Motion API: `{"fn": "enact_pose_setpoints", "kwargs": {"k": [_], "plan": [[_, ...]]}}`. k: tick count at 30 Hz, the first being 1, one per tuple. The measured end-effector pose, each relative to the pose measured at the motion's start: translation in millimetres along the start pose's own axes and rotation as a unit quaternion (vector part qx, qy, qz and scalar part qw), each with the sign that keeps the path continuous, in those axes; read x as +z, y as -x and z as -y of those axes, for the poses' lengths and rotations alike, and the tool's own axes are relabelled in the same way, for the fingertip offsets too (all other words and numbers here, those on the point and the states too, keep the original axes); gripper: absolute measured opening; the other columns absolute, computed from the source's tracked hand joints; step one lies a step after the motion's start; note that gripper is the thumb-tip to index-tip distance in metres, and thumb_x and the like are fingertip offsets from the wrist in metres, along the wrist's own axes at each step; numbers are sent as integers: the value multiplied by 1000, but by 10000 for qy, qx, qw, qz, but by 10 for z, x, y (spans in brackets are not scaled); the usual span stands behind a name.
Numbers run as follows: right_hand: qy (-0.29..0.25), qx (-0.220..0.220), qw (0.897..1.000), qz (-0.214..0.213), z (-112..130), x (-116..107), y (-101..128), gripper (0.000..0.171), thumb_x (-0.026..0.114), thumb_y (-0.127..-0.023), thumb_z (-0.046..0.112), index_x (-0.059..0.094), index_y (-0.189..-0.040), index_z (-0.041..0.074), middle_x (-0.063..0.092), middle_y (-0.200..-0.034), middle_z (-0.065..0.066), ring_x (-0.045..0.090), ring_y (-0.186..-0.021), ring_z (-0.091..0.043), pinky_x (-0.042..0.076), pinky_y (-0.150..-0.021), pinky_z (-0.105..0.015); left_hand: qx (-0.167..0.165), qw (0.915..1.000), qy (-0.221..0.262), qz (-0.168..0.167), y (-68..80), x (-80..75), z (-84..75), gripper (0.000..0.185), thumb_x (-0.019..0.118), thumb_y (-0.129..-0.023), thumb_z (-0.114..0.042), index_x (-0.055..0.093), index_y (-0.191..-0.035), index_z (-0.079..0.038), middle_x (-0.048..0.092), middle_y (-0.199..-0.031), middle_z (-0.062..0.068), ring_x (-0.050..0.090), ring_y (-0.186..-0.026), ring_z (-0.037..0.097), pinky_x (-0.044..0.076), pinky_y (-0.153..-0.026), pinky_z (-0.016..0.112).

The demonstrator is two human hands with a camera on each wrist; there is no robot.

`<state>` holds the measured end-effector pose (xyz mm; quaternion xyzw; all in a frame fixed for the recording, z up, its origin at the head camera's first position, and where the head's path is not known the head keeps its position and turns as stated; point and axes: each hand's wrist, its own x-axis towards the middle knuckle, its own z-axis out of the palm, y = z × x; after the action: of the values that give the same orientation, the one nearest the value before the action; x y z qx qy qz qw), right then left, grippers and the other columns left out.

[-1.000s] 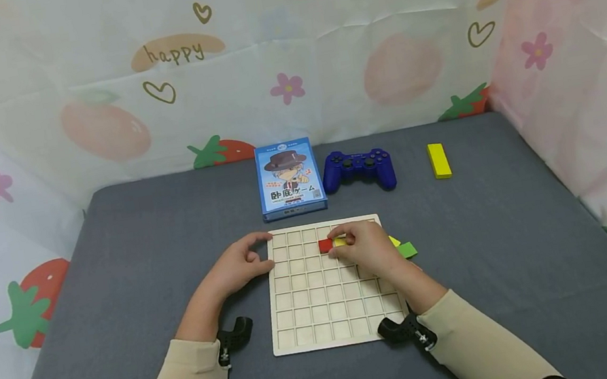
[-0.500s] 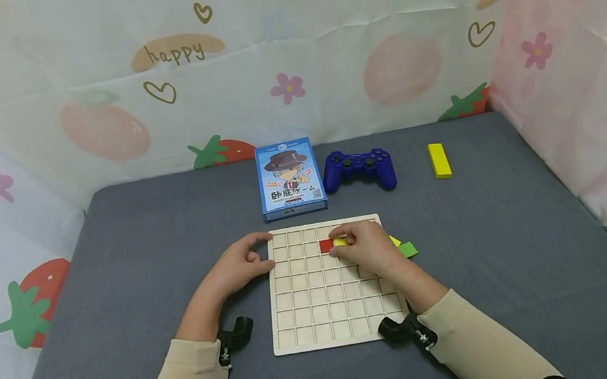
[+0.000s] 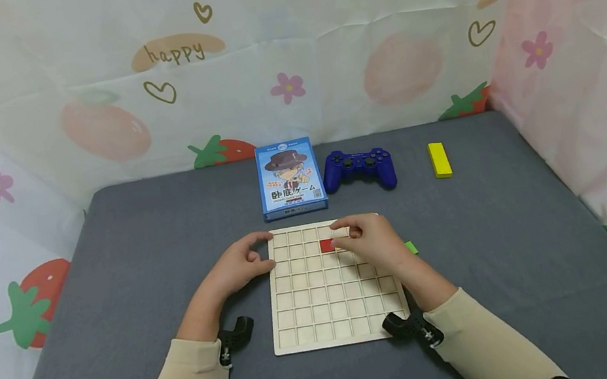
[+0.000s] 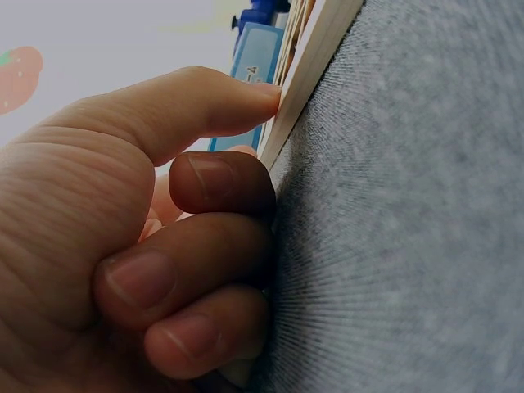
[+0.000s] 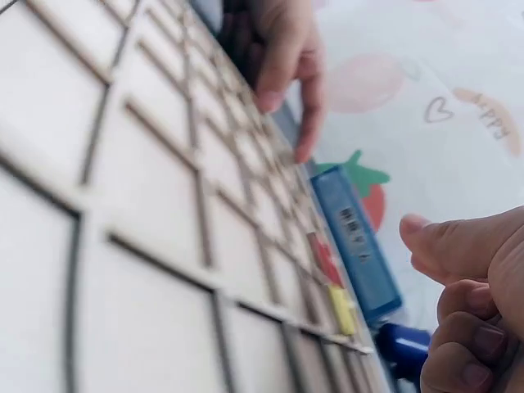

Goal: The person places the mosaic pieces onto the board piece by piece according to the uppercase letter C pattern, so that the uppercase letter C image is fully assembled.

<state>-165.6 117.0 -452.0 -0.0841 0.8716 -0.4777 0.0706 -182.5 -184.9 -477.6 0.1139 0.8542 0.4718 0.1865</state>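
The job looked barely begun. The wooden grid board [image 3: 327, 285] lay at the near middle of the grey worktop [image 3: 141, 255], and almost all of its square cells were bare. Only two pieces sat in it, in the second row from the far edge, toward one o'clock of the board's centre: a red block [image 3: 326, 245] and, touching it on its three o'clock side, a yellow block [image 5: 342, 309] that the head view mostly hid under the hand. A green piece [image 3: 411, 247] lay off the board at its three o'clock edge, and a long yellow bar [image 3: 438, 160] lay well apart at two o'clock, so pieces were left to place.

The right hand [image 3: 368, 244] hovered over the far right cells just beside the two blocks, its fingers [image 5: 463, 327] loosely curled and holding nothing, as the right wrist view showed. The left hand [image 3: 235, 270] steadied the board at its nine o'clock edge: the thumb and a fingertip pressed the rim while the other fingers [image 4: 192, 286] curled on the cloth.

The board was pale, thin and flat, cut into a regular grid of shallow cells.
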Motion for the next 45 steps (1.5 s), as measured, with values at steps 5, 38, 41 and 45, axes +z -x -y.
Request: {"fn": "enact_pose_setpoints", "kwargs": {"k": [5,38,41,45], "plan": [[-266,8,9996,-59,116,-153,43,33,79,-93,19,75,-122,7,29,-63,2,27,-56,-17,28,-56,-33,-13,10000,22,-11,-3,-1,-2,58,74,-95,-18,50,-147,-7,43,-56,-3,35,-44,11,31,-50,29],[-152,349,9990,215,-236,-1004,80,39,72,-98,18,66,-133,2,31,-67,0,24,-52,-15,26,-52,-32,-145,9999,23,4,-9,4,-20,59,74,-95,-18,50,-148,-11,41,-56,-3,34,-44,12,30,-50,29],[-62,380,9986,349,-308,-1024,59,38,73,-98,17,67,-132,1,32,-67,1,24,-52,-15,26,-51,-32,-136,9999,33,24,-1,1,-26,59,74,-95,-18,50,-149,-10,41,-55,-3,33,-44,12,31,-50,29],[157,378,9973,607,-407,-1028,32,38,74,-96,16,68,-130,1,36,-67,0,27,-55,-16,27,-52,-31,-135,9999,56,26,6,-1,-36,59,73,-96,-17,50,-149,-10,41,-55,-3,33,-44,12,31,-50,29]]}}
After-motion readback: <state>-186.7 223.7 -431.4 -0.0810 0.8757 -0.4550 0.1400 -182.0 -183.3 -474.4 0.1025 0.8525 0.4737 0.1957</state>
